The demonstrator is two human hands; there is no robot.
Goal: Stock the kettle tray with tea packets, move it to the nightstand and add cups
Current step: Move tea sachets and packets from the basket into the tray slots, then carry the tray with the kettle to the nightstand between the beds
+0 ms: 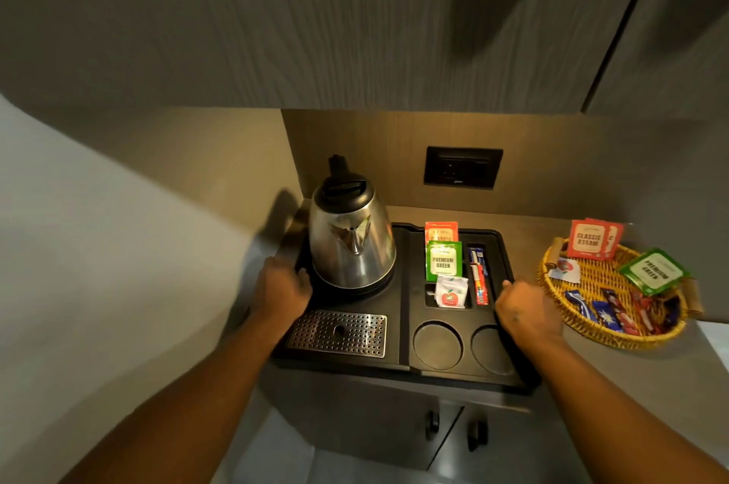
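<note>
A black kettle tray (402, 329) lies on the counter. On its left half stands a steel kettle (351, 243), with a perforated metal drip plate (339, 333) in front of it. The tray's slots hold an orange tea packet (441, 232), a green tea packet (443, 260), a white sachet (451, 291) and thin stick sachets (478, 278). Two round cup recesses (438, 345) are bare. My left hand (282, 286) grips the tray's left edge. My right hand (526, 312) grips its right edge.
A yellow wicker basket (584, 325) stands on the counter to the right, holding orange and green tea packets and several wrapped sachets. A black wall socket (462, 167) is behind the tray. A wall closes the left side. Cabinet doors with handles (453, 424) are below.
</note>
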